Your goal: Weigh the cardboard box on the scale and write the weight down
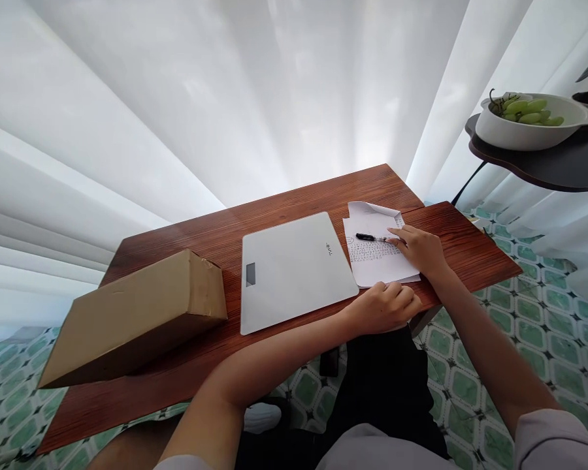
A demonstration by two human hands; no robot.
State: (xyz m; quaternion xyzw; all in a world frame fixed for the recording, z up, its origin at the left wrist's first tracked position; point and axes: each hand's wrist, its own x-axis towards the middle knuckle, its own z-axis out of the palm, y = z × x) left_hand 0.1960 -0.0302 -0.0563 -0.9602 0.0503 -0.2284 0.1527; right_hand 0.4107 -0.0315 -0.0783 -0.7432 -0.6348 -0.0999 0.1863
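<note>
Right hand (pixel 419 249) flat on the paper (pixel 379 258), fingertips touching the pen (pixel 371 237) lying on the sheet, not gripping it. Left hand (pixel 385 307) loosely curled, resting at the paper's near edge; grip looks empty, though the palm is hidden. Paper sits right of the scale (pixel 294 269); box (pixel 137 316) at the worktop's (pixel 215 235) left end

Your black pen (pixel 371 237) lying flat across the written paper sheet (pixel 379 260), just right of the white scale (pixel 294 271), tip toward your fingers.
</note>
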